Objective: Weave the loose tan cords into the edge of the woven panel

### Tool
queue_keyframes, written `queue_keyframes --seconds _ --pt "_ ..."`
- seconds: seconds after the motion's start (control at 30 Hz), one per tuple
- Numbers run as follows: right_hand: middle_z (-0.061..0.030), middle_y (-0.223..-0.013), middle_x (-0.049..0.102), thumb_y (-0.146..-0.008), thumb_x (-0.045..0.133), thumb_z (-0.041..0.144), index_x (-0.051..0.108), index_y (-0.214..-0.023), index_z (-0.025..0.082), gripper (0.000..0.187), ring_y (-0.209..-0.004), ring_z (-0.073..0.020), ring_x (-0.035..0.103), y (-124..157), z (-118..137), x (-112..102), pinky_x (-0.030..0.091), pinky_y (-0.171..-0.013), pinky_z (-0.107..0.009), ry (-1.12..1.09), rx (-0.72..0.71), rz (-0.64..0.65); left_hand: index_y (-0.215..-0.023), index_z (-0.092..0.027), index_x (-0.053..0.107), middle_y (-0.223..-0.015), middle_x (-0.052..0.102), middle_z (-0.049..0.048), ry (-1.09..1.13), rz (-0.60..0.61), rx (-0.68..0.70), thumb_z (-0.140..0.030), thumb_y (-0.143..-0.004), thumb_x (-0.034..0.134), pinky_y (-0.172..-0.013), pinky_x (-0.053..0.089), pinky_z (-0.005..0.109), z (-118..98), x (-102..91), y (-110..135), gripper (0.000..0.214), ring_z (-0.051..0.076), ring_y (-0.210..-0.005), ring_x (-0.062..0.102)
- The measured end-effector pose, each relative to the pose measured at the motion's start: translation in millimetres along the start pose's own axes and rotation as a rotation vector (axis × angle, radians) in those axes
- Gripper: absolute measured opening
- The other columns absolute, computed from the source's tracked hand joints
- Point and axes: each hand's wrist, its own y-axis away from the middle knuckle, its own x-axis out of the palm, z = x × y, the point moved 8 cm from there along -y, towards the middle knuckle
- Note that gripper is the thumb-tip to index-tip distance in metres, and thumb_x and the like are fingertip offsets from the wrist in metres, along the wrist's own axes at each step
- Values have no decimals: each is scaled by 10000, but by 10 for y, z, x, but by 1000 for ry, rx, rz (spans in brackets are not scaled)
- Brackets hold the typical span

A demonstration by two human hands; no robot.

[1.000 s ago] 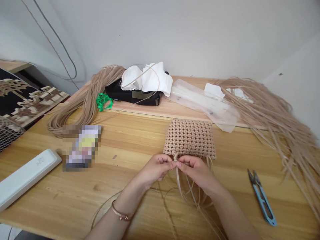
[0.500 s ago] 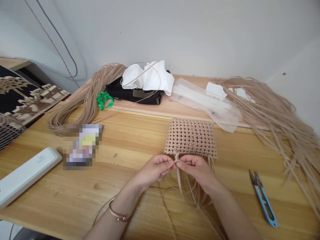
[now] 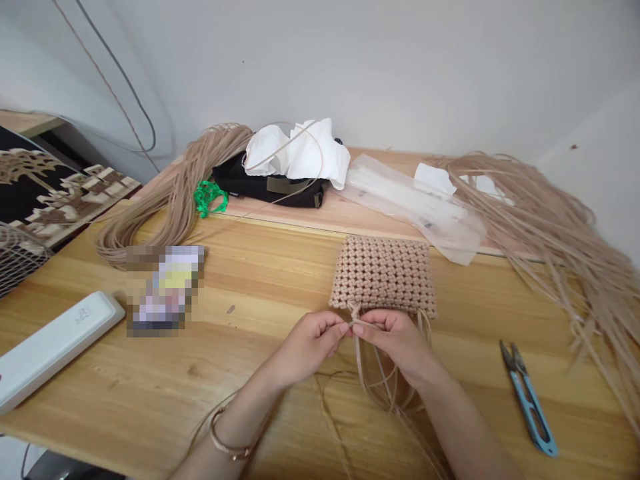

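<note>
A tan woven mat [image 3: 383,274] lies flat on the wooden table [image 3: 260,287]. Loose tan strands [image 3: 373,377] hang from its near edge toward me. My left hand [image 3: 311,345] and my right hand [image 3: 395,340] meet at that near edge, fingertips nearly touching. Each hand pinches strands at a small knot just below the mat's left corner. A bracelet sits on my left wrist.
Blue-handled snips [image 3: 529,399] lie at the right. Large bundles of tan strands [image 3: 560,233] spread over the right side and the back left [image 3: 175,190]. A black bag with white tissue [image 3: 287,170], a clear plastic bag [image 3: 415,203], a white case [image 3: 53,347] and a blurred item [image 3: 164,288] also lie here.
Both hands stay pinched at the knot, with only small finger shifts. The view has tilted slightly.
</note>
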Motion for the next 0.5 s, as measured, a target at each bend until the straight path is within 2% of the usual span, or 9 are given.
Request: queue_keyframes --seconds 0.1,0.2,0.37,0.5 --pt "-10 -629 644 -578 707 349 675 -710 155 237 -618 -130 554 -16 -40 -26 404 -602 -242 -5 11 -33 -791 -160 526 -570 431 -46 -205 -100 91 -289 -781 460 -510 289 196 -81 -38 76 145 86 -531 381" --pt "-6 -617 637 -572 707 362 672 -699 154 246 -595 -125 543 -17 -53 -27 395 -581 -238 -2 22 -38 -1026 -202 431 -533 413 -68 -397 -167 159 -230 -804 416 -507 298 200 -155 -45 155 225 100 -494 399" --pt "-2 -609 625 -550 716 373 666 -677 158 255 -576 -121 525 1 -38 -25 383 -541 -228 -13 37 -47 -931 -218 497 -709 547 7 -881 -128 308 -169 -834 326 -547 361 210 -219 88 216 203 119 -600 504" --pt "5 -589 616 -533 731 351 658 -650 157 238 -536 -102 497 7 -56 -31 360 -508 -214 -57 65 -68 -1005 -203 514 -632 519 3 -1203 -281 457 -143 -816 364 -483 366 206 -233 129 281 249 111 -524 484"
